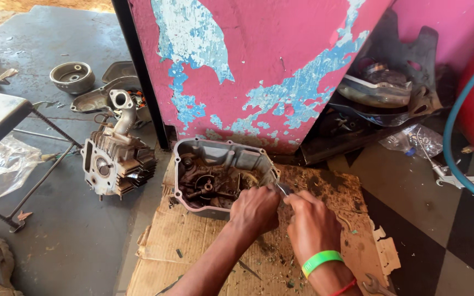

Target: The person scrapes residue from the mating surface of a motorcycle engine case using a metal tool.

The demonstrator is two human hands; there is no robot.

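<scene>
both hands are down on a greasy sheet of cardboard. left hand rests on the near rim of an open engine crankcase half, and the right hand pinches a thin metal blade whose tip sits at that same rim, just past the fingers. green wristband on the right wrist. a finned cylinder head lies on the floor well left of the fingers, and a spanner sits behind the right wrist.

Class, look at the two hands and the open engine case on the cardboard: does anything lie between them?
Nothing visible does. The left hand and right hand are already at the engine case rim, the right holding a thin metal tool against it.
</scene>
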